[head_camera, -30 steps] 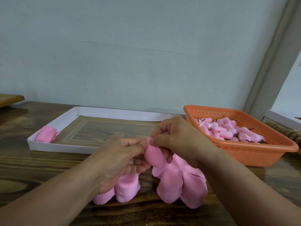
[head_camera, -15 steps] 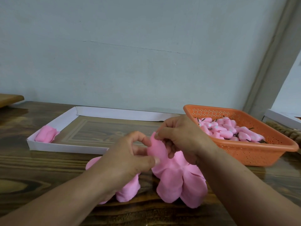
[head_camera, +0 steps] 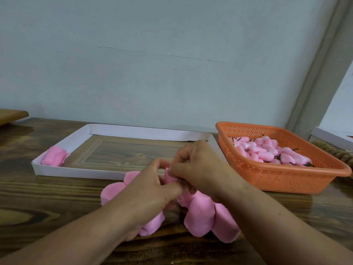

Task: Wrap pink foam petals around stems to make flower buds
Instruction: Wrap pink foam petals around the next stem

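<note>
Far left, a brown wooden ledge (head_camera: 11, 114) is cut off by the frame edge, so not much can be made of it. Next comes a shallow white cardboard tray (head_camera: 76, 172) lying on the dark wood-grain table (head_camera: 38, 197), with a small pile of pink foam petals (head_camera: 54, 156) tucked in its near left corner.

In the middle, loose pink foam petals (head_camera: 200, 217) are spread on the table just in front of the tray, partly covered by both forearms. The left hand (head_camera: 150, 190) is curled, thumb and forefinger closed toward a small rolled pink foam bud (head_camera: 169, 175). The right hand (head_camera: 202, 165) is curled too, fingertips pinched on the top of that same bud. Most of the bud is hidden between the fingers, and no stem can be made out inside it.

On the right, an orange perforated plastic basket (head_camera: 277, 180) is filled with finished pink buds on dark stems (head_camera: 267, 152). Beyond it, a white box edge (head_camera: 332, 137) and something brown and rope-like (head_camera: 342, 153) are cut off by the frame. No readable writing or labels can be seen.
</note>
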{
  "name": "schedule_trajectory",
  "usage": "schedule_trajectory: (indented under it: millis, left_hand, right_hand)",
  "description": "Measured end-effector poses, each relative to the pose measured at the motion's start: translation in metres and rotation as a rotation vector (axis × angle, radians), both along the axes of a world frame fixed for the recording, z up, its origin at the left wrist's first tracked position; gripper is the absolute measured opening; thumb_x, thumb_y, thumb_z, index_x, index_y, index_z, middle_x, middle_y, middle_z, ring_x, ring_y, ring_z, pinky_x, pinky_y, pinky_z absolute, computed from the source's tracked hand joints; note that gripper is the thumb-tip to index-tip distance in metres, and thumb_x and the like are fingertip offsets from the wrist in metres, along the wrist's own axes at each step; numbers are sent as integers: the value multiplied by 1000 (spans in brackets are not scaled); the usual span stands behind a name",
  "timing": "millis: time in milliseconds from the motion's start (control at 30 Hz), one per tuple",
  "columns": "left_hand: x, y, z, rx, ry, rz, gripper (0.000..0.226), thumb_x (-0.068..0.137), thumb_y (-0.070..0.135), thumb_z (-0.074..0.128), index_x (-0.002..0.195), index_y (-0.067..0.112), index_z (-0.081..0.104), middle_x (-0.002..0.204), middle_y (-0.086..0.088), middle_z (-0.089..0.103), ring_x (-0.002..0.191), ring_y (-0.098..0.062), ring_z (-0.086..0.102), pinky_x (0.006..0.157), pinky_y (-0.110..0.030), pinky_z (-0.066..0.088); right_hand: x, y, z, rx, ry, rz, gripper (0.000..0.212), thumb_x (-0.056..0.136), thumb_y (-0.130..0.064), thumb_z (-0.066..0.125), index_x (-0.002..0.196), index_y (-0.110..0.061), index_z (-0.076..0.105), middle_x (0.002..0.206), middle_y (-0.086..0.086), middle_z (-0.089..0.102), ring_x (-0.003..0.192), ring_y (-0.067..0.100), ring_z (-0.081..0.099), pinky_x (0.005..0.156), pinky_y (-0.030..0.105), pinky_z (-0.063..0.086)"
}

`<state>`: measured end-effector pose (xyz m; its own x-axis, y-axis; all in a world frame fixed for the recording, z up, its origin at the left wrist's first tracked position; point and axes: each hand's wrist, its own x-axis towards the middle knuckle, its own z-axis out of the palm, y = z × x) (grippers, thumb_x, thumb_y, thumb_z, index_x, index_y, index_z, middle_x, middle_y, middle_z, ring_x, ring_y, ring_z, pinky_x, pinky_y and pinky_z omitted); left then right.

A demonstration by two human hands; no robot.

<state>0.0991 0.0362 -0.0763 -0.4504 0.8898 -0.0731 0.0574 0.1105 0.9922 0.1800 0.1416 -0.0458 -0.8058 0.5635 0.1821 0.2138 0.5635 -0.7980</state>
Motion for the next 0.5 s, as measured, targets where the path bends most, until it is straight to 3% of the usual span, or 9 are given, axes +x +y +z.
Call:
schedule_trajectory:
  millis: [133, 267, 367, 500]
  left_hand:
    - [-2, -1, 3, -6, -20, 53, 35, 82, 5, 63, 111, 22, 57, 96, -16, 71, 82, -31, 72, 89, -50, 54]
    - [-3, -2, 9, 45, -121, 3, 36, 80, 0, 60, 112, 16, 57, 89, -16, 74, 82, -24, 73, 77, -31, 59]
    - [-4, -3, 9, 48, -190, -41, 37, 74, 0, 62, 108, 12, 60, 89, -15, 75, 82, -21, 73, 76, -28, 58]
    - [-4, -1, 9, 108, -323, -56, 19, 75, -2, 57, 87, 1, 71, 92, -22, 73, 84, -27, 71, 66, -25, 59]
  right_hand:
    - [3, 6, 5, -58, 21, -33, 14, 76, 4, 57, 63, 4, 61, 47, 10, 60, 33, 12, 51, 36, 18, 38]
    - [6, 12, 8, -92, 32, -52, 22, 78, 3, 56, 57, -4, 58, 45, 6, 59, 33, 14, 47, 36, 19, 36]
    - [6, 12, 8, -62, 38, -63, 22, 77, 2, 57, 56, -4, 58, 44, 5, 58, 34, 14, 46, 38, 21, 36]
    - [6, 12, 9, -57, 48, -75, 24, 76, 1, 58, 54, -7, 56, 43, 5, 57, 33, 14, 44, 37, 20, 35]
